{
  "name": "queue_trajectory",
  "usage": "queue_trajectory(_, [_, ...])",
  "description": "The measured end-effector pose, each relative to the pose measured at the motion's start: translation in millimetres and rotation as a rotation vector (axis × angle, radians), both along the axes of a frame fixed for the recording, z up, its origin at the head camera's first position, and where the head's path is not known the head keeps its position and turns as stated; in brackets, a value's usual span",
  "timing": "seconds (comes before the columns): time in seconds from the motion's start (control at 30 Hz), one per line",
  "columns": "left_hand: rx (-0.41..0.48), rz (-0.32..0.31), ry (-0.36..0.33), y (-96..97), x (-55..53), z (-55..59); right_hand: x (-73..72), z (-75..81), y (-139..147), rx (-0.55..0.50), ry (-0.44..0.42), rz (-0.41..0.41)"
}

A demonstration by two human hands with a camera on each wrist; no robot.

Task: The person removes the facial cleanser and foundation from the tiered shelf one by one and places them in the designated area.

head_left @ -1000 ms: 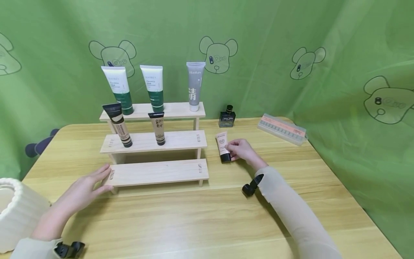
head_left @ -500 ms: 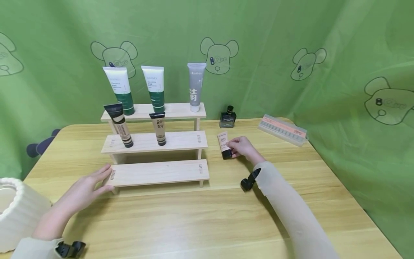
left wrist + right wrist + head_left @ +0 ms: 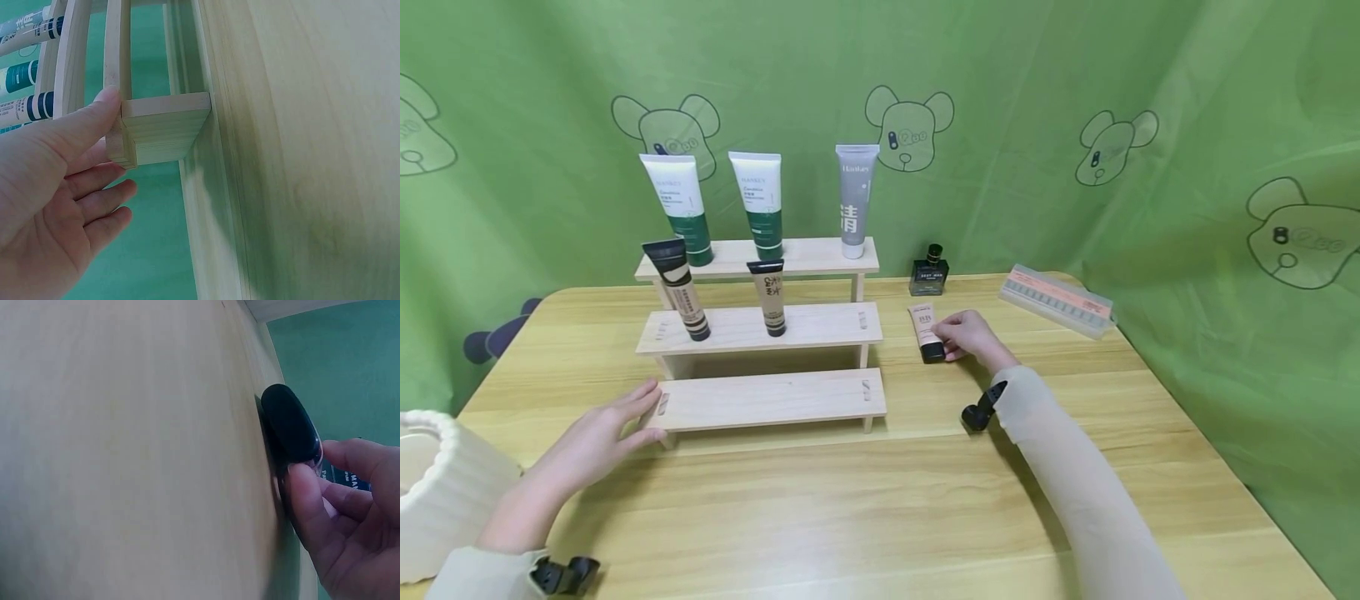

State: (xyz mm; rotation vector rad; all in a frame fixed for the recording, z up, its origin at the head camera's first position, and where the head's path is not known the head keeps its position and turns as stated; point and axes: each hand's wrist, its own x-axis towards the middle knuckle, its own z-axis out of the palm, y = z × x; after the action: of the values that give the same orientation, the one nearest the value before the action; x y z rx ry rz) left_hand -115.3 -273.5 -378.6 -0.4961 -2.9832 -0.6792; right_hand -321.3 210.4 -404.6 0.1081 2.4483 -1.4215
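Observation:
A small pink BB cream tube with a black cap lies close along the table, cap end toward me. My right hand pinches it near the cap from the right side, between thumb and fingers. At the left, my left hand holds the end of the lowest step of a three-tier wooden rack. In the left wrist view its thumb presses one face of the board, the index finger partly hidden behind, while the other fingers stay loosely bent.
Two white-green tubes and a grey tube stand on the top tier. The middle tier bears two beige tubes with black ends. Behind the BB tube is a dark perfume bottle; rightward, a clear case. A white ribbed container stands left.
My right hand and the BB cream tube in it have shifted slightly away from me and to the right. My left hand keeps its place on the rack.

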Motion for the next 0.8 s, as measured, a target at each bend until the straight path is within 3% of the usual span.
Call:
queue_trajectory(0.43, [-0.004,-0.006,0.016,0.9,-0.9,0.0,-1.1,3.2,5.6,0.02,0.002,-0.001])
queue_trajectory(0.6, [-0.011,-0.008,0.001,0.9,-2.0,0.7,4.2,18.6,5.2,0.056,0.048,0.021])
queue_trajectory(0.8, [-0.011,-0.009,0.005,0.2,-1.1,0.8,13.0,48.4,-2.8,0.063,0.167,0.092])
